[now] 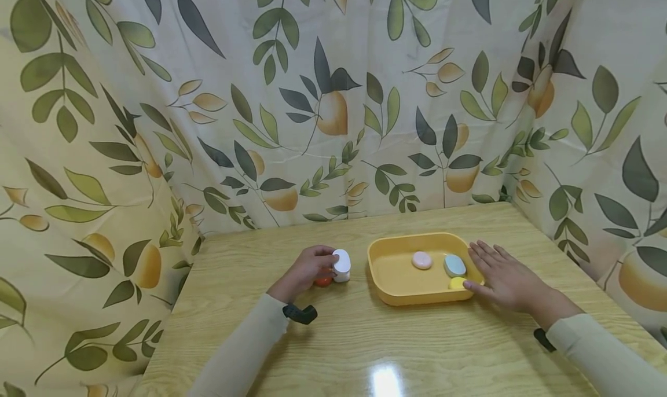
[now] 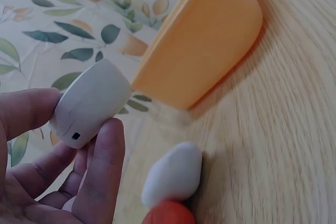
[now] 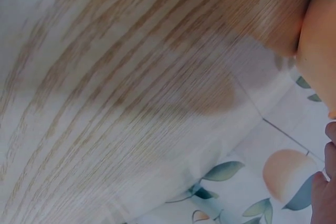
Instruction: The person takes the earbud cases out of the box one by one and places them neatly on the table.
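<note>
My left hand (image 1: 311,265) pinches a white rounded earbud-case-like object (image 2: 93,103) between thumb and fingers, raised above the table. A small dark rectangular slot shows near its lower end. Below it on the table lie a white pebble-shaped piece (image 2: 174,174) and a red rounded piece (image 2: 170,214), close together. To the right stands a yellow-orange tray (image 1: 411,298). Inside it are a pink round piece (image 1: 421,260), a light blue rounded piece (image 1: 454,265) and a yellow piece (image 1: 457,283). With straight fingers, my right hand (image 1: 502,278) touches the tray's right side.
The wood-grain table (image 1: 333,339) reaches back to a leaf-and-fruit patterned curtain (image 1: 312,154), which also hangs along both sides. Dark straps circle both wrists. Light glares off the table's front part.
</note>
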The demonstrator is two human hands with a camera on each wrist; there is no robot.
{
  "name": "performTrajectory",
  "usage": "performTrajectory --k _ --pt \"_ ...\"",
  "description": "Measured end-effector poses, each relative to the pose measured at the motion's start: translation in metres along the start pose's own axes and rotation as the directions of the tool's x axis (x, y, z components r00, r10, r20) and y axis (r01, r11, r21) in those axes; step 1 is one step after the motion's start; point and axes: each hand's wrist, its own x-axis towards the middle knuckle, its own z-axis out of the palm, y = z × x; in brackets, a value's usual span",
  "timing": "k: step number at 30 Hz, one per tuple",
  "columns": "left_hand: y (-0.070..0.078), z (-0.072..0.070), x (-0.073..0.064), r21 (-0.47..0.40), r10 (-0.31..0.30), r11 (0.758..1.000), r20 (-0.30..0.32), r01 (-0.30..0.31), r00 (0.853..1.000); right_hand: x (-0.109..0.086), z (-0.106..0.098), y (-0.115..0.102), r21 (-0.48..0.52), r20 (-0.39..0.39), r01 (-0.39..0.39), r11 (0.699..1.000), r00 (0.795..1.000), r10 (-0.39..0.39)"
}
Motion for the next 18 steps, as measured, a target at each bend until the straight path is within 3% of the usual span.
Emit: performTrajectory --k 10,18 --pt "-0.003 -0.026 -0.012 0.006 0.016 1.000 -0.015 -0.016 1.000 0.001 0.000 -0.002 0.020 0.015 -0.013 1.000 1.000 0.013" --pt "-0.008 -0.046 -0.018 -0.002 0.004 1.000 -0.073 -0.004 0.997 0.000 0.003 0.000 0.012 -0.023 0.002 1.000 1.000 -0.002"
